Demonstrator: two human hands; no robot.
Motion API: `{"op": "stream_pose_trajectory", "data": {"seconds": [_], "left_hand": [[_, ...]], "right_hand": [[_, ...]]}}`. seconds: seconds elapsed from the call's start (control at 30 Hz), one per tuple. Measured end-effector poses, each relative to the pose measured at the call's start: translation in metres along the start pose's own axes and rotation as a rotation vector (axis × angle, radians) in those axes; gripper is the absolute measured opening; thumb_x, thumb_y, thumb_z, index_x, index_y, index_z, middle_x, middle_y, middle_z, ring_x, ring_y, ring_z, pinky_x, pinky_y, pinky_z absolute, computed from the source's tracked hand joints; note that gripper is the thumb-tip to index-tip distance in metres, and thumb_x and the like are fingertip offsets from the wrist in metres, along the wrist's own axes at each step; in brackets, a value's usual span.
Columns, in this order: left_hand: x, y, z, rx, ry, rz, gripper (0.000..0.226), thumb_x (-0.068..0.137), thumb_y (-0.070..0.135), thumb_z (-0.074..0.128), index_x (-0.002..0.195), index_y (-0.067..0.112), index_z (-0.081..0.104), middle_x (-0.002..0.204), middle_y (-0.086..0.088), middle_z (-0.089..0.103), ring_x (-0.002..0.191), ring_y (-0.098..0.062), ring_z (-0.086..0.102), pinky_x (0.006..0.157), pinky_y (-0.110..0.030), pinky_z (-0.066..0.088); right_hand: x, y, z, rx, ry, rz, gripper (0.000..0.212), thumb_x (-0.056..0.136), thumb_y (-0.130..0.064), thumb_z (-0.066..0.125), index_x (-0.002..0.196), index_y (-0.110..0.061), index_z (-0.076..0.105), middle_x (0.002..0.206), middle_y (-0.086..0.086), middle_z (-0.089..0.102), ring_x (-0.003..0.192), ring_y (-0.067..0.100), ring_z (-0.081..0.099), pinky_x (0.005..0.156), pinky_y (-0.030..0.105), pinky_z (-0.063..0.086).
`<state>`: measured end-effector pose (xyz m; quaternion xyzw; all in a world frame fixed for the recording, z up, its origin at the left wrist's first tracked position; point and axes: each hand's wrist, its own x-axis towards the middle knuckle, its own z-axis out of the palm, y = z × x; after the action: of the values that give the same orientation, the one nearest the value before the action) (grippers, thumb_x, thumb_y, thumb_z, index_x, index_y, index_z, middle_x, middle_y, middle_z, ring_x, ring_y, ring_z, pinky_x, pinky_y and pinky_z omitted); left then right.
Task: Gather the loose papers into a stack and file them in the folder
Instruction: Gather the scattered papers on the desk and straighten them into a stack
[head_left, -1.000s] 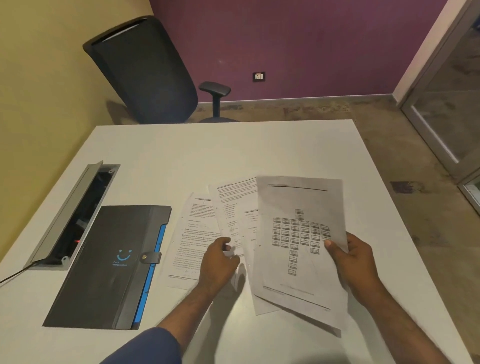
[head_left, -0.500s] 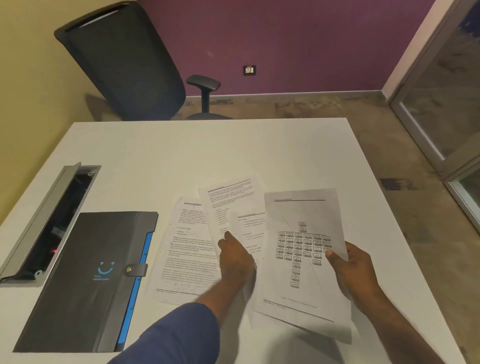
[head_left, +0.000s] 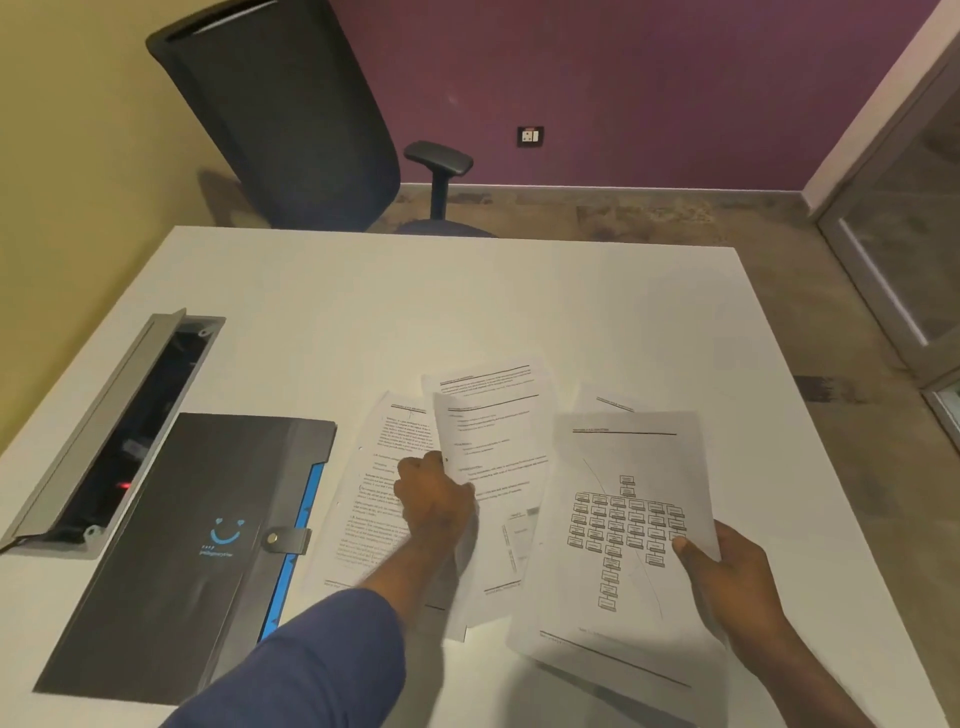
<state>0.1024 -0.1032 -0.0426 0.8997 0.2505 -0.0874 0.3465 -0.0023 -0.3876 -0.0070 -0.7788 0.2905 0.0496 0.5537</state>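
the right hand (head_left: 727, 577) pinches the near right edge of the chart sheet (head_left: 623, 519), thumb on top, with that sheet lifted a little off the bench (head_left: 467, 312). the left hand (head_left: 431, 499) is closed on the left edge of a text sheet (head_left: 493, 467), which overlaps another text page (head_left: 374, 493) lying flat just to the left of that hand; how many sheets it grips is hard to tell, since several overlap under it. more page tops fan out just beyond both hands.

to do the gathering well, the person would likely draw the left-hand sheets toward the right hand, slide them under or over the chart sheet, then tap the long edges square on the bench before letting go of either side. the flat page left of the left hand still needs picking up, and a fingertip slide to lift its edge would help.

the folder (head_left: 187, 545) lies shut, strap fastened, well to the left of the left hand, beside an open cable tray (head_left: 109, 431). beyond the hands the bench is bare, giving room to square the stack; the bench's right edge runs close by the right hand.
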Motion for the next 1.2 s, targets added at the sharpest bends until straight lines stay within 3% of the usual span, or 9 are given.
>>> {"op": "stream_pose_trajectory", "data": {"seconds": [0.2, 0.27, 0.33, 0.43, 0.6, 0.77, 1.0, 1.1, 1.2], "left_hand": [[-0.01, 0.018, 0.012, -0.159, -0.075, -0.068, 0.092, 0.082, -0.001, 0.063, 0.156, 0.017, 0.011, 0.113, -0.01, 0.057, 0.099, -0.03, 0.064, 0.081, -0.036, 0.053], [-0.011, 0.017, 0.009, -0.179, -0.073, -0.038, 0.071, 0.084, -0.001, 0.06, 0.148, 0.014, 0.034, 0.104, -0.007, 0.067, 0.095, -0.029, 0.066, 0.074, -0.031, 0.05], [-0.014, 0.013, 0.002, -0.171, -0.061, 0.046, 0.027, 0.084, 0.001, 0.055, 0.107, 0.015, 0.06, 0.094, -0.003, 0.071, 0.086, -0.026, 0.066, 0.065, -0.027, 0.046], [-0.014, 0.004, -0.016, -0.137, -0.049, 0.114, 0.024, 0.09, 0.006, 0.052, 0.072, 0.021, 0.053, 0.072, 0.006, 0.061, 0.068, -0.018, 0.056, 0.051, -0.023, 0.032], [-0.009, -0.016, -0.056, -0.212, -0.011, 0.191, 0.031, 0.096, 0.01, 0.05, 0.066, 0.015, 0.048, 0.062, 0.006, 0.053, 0.06, -0.015, 0.048, 0.052, -0.024, 0.034], [-0.007, -0.026, -0.102, -0.295, 0.087, 0.247, 0.026, 0.096, 0.007, 0.055, 0.073, 0.02, 0.058, 0.055, 0.012, 0.048, 0.054, -0.006, 0.043, 0.051, -0.022, 0.035], [-0.01, -0.03, -0.143, -0.374, 0.109, 0.25, 0.013, 0.099, 0.014, 0.056, 0.104, 0.019, 0.066, 0.089, 0.0, 0.068, 0.081, -0.02, 0.064, 0.07, -0.035, 0.05], [-0.019, -0.034, -0.145, -0.283, 0.171, 0.275, 0.02, 0.095, 0.003, 0.053, 0.101, 0.012, 0.069, 0.079, -0.007, 0.066, 0.073, -0.029, 0.06, 0.065, -0.038, 0.049], [-0.033, -0.033, -0.143, -0.254, 0.202, 0.286, 0.02, 0.092, -0.001, 0.052, 0.096, 0.008, 0.069, 0.069, -0.001, 0.06, 0.058, -0.012, 0.053, 0.054, -0.026, 0.045]], "right_hand": [[-0.001, -0.001, 0.005, -0.013, 0.003, -0.021, 0.034, 0.092, -0.006, 0.06, 0.084, -0.038, 0.069, 0.091, -0.014, 0.073, 0.091, 0.019, 0.07, 0.085, 0.038, 0.052], [-0.003, -0.003, 0.005, -0.001, 0.001, -0.028, 0.034, 0.093, -0.005, 0.06, 0.085, -0.037, 0.068, 0.091, -0.013, 0.073, 0.091, 0.018, 0.069, 0.086, 0.038, 0.052], [-0.003, -0.004, 0.005, 0.012, 0.004, -0.042, 0.034, 0.093, -0.005, 0.06, 0.084, -0.037, 0.068, 0.091, -0.013, 0.072, 0.09, 0.015, 0.069, 0.085, 0.037, 0.051], [-0.004, -0.004, 0.003, 0.053, 0.003, -0.045, 0.029, 0.092, -0.004, 0.061, 0.092, -0.031, 0.07, 0.091, -0.01, 0.072, 0.09, 0.017, 0.069, 0.086, 0.038, 0.051], [-0.006, -0.004, 0.002, 0.171, 0.007, -0.053, 0.024, 0.092, -0.004, 0.063, 0.101, -0.024, 0.072, 0.099, -0.002, 0.075, 0.093, 0.017, 0.07, 0.082, 0.034, 0.052], [-0.004, -0.007, -0.004, 0.26, -0.005, -0.048, 0.022, 0.091, -0.004, 0.064, 0.106, -0.017, 0.073, 0.106, 0.005, 0.076, 0.103, 0.029, 0.07, 0.099, 0.052, 0.05], [-0.011, -0.015, -0.012, 0.373, -0.049, -0.048, 0.018, 0.089, -0.006, 0.067, 0.096, -0.022, 0.075, 0.1, 0.0, 0.079, 0.099, 0.027, 0.073, 0.096, 0.048, 0.052], [-0.016, -0.023, -0.022, 0.447, -0.159, -0.068, 0.024, 0.084, -0.015, 0.071, 0.107, -0.022, 0.074, 0.11, 0.003, 0.077, 0.102, 0.027, 0.073, 0.089, 0.045, 0.057], [-0.019, -0.029, -0.031, 0.533, -0.313, -0.04, 0.038, 0.081, -0.019, 0.07, 0.119, -0.023, 0.069, 0.12, 0.007, 0.073, 0.108, 0.029, 0.07, 0.082, 0.041, 0.06]]}}
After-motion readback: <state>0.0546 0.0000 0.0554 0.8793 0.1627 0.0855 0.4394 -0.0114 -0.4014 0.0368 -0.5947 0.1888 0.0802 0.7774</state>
